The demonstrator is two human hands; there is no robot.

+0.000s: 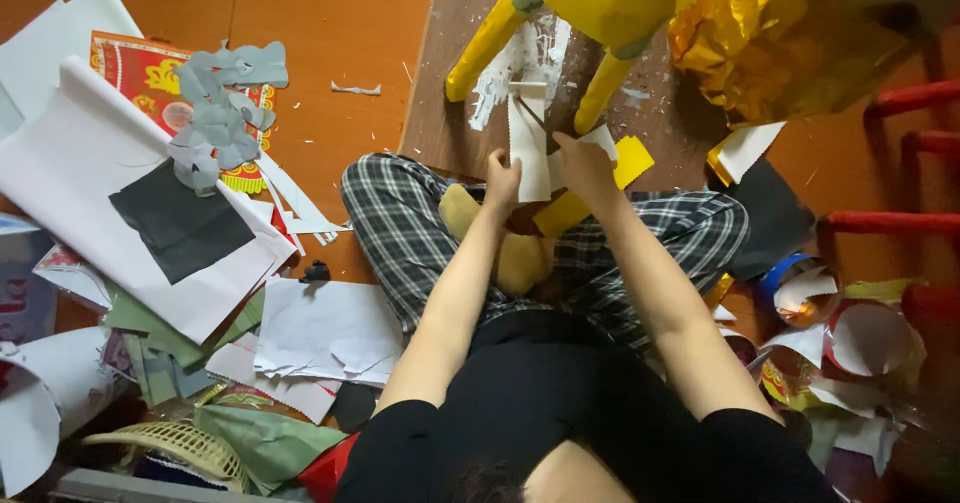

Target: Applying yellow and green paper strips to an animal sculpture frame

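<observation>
Floor of orange-brown tile [330, 23] lies under you, littered with paper. Nearest you on the left sit a woven basket [175, 448] and green sheets [265, 443]; farther left, a big white sheet [90, 173] carries a black square [180, 221], with grey cut-outs [220, 113] beyond it. On the right near you are rolls of foil and tape [830, 333], and red bars [900, 103] stand at the right edge. You sit cross-legged in checked trousers [400, 223] at the near edge of a brown board [450, 83].

Your left hand [500, 183] pinches the near left edge of a white paper strip [528, 143], fingers closed on it. Your right hand [585, 163] is closed on a thin stick [532, 113] and on yellow paper [600, 178]. The strip is plain white with a zigzag edge; it lies over the board's near edge, between your hands, its long axis running near to far. Beyond it stand the yellow legs [480, 48] of a paper figure, with crumpled gold foil [770, 43] far right.
</observation>
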